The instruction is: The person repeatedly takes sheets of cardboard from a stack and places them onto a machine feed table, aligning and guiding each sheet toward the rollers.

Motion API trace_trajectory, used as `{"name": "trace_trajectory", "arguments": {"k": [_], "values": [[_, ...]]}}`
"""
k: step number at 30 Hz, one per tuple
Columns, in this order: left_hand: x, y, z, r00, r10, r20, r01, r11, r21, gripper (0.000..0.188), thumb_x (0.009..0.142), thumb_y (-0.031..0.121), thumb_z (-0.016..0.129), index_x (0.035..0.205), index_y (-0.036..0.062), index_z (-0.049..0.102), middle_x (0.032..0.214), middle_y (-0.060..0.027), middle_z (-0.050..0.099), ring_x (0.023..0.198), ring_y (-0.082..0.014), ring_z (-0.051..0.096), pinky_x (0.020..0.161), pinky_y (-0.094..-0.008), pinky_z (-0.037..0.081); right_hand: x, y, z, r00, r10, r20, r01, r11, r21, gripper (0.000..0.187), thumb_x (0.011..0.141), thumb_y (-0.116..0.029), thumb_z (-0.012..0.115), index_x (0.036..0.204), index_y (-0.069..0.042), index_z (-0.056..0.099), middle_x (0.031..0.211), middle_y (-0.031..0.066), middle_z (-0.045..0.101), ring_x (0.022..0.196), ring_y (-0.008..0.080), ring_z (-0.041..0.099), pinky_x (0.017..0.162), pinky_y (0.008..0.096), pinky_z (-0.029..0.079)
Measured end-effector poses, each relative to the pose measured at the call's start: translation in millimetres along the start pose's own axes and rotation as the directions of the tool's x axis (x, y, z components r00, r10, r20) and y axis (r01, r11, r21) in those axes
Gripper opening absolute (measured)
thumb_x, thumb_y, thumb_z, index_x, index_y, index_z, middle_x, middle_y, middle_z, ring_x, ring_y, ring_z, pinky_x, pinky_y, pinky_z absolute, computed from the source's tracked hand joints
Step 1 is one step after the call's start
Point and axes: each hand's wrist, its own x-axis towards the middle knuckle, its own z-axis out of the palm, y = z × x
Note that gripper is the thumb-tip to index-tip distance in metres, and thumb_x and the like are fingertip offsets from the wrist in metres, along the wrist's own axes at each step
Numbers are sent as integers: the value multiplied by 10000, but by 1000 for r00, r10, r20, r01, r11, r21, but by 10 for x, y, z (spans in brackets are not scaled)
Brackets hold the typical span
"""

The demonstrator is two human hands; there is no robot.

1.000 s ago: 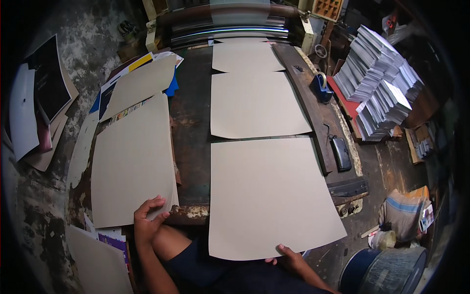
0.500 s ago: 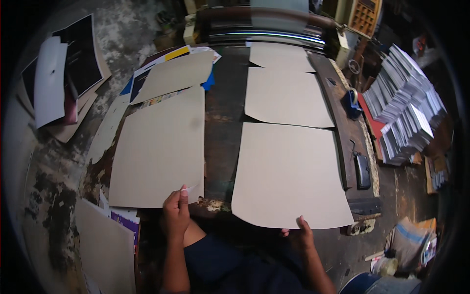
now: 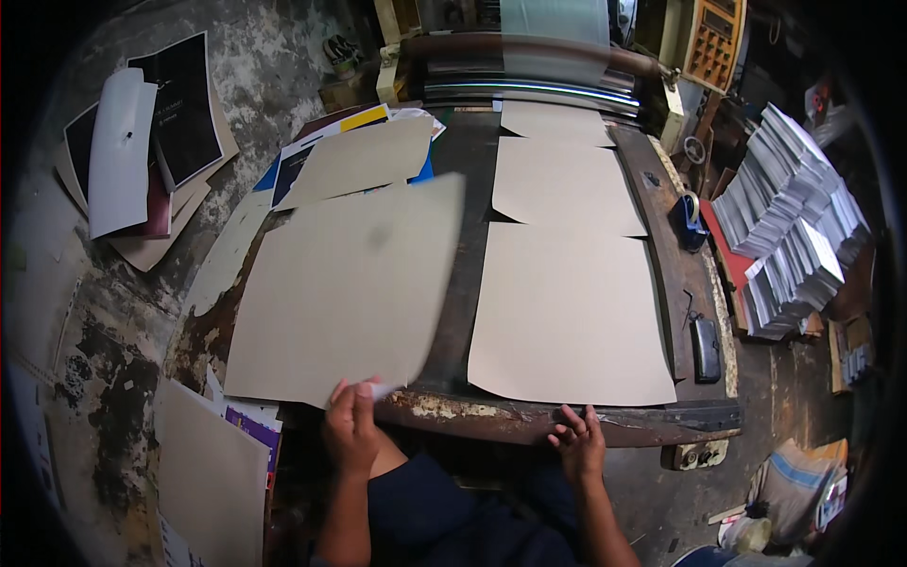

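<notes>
Freed from the right hand [image 3: 581,442], whose fingers curl loosely around nothing at the front edge of the worktop [image 3: 468,156], the near sheet [image 3: 572,312] has slid farther up that surface, while the left hand [image 3: 351,425], pinching the near corner of the left sheet [image 3: 331,293], has raised its right side. Beyond, the middle sheet [image 3: 567,184] and far sheet [image 3: 556,123] make up a row of three leading to the rollers [image 3: 463,92]; those three look placed, the left sheet remains outside the row, and how many lie beneath it is hidden.
</notes>
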Motion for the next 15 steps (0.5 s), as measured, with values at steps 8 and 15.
{"name": "trace_trajectory", "arguments": {"k": [8, 15], "values": [[-142, 293, -9, 693, 373, 617, -230, 925, -301, 205, 922, 317, 641, 844, 141, 710, 855, 27, 742, 1092, -236, 662, 1116, -519, 253, -222, -391, 238, 898, 115, 424, -53, 986, -156, 716, 861, -404, 645, 1365, 38, 395, 1230, 140, 560, 956, 228, 608, 792, 374, 526], [187, 113, -16, 827, 370, 424, -453, 884, 111, 668, 836, 590, 623, 1247, 64, 621, 1296, -113, 612, 1345, -379, 426, 1118, -558, 261, -203, -223, -135, 948, 207, 243, -133, 949, -287, 330, 880, -305, 593, 963, 15, 603, 757, 125, 631, 705, 212, 614, 641, 305, 443]]}}
